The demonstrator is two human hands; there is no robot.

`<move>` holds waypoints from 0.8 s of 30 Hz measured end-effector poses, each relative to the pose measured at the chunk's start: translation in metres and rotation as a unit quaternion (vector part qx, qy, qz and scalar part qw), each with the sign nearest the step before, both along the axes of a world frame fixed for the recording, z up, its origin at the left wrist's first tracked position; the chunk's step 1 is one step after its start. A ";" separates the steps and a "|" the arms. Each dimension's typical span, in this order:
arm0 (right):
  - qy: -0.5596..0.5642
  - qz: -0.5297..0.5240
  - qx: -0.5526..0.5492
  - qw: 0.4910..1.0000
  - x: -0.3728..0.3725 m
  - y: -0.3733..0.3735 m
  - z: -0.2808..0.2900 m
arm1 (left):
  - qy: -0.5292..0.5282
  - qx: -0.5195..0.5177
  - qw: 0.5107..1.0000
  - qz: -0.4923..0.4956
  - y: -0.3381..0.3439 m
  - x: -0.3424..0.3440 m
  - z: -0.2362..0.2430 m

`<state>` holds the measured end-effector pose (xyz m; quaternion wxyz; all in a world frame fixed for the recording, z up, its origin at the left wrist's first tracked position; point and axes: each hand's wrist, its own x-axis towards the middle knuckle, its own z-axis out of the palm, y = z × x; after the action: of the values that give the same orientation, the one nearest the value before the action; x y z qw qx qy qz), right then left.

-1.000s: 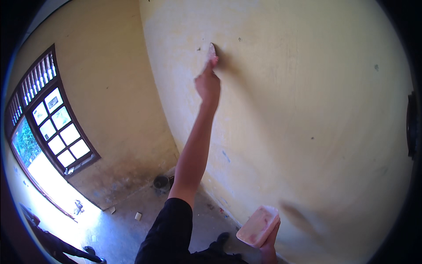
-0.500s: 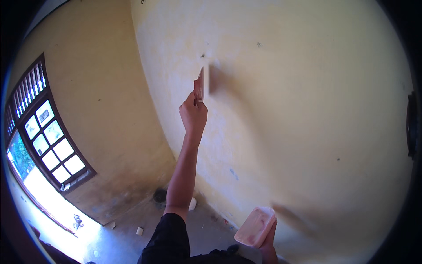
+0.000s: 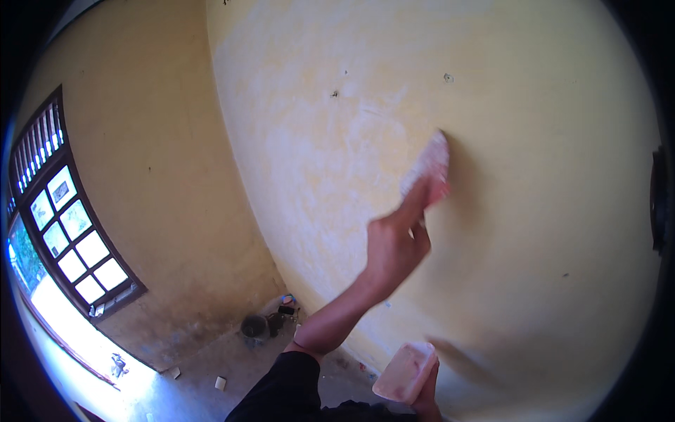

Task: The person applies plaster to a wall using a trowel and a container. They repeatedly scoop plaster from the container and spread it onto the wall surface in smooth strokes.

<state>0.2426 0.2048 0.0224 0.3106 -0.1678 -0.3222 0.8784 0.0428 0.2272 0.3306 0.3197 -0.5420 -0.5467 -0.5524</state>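
My left hand (image 3: 395, 250) is raised in front of the yellow wall (image 3: 520, 211), closed on a flat putty scraper (image 3: 430, 165). The scraper is reddish, coated with white, and slightly blurred; its blade lies against or very near the wall. Whitish smears (image 3: 316, 162) spread over the wall to the left of it. Low at the right, my right hand (image 3: 427, 397) is wrapped around the side of a pinkish rectangular plastic tub (image 3: 406, 373), tilted toward me. Pale residue coats the inside of the tub.
A second wall (image 3: 162, 176) meets this one at a corner on the left, with a dark-framed window (image 3: 81, 232) and a bright doorway. A dark bucket (image 3: 254, 326) and small items stand in the floor corner. A pale block (image 3: 221, 383) lies on the floor.
My left hand has swung right and a little down with the scraper, which has turned from edge-on to showing its face. The tub stays in my right hand, nearly unmoved.
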 end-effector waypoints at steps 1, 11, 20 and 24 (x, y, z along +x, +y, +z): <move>-0.004 0.007 -0.022 1.000 -0.003 0.000 -0.002 | -0.010 -0.012 0.999 -0.031 -0.006 0.004 -0.005; 0.028 0.007 -0.081 0.996 -0.014 -0.004 -0.013 | 0.019 0.008 0.989 0.146 0.045 -0.020 0.042; 0.037 0.005 -0.051 0.998 0.015 0.016 -0.043 | -0.130 0.009 0.988 0.080 -0.008 -0.005 -0.010; 0.065 0.058 -0.036 0.996 0.055 0.022 -0.056 | -0.246 -0.013 0.943 0.225 -0.001 -0.093 0.026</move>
<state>0.2971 0.2267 -0.0333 0.2730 -0.1025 -0.2790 0.9149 -0.0500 0.2265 0.3570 0.2846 -0.2559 -0.7231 -0.5750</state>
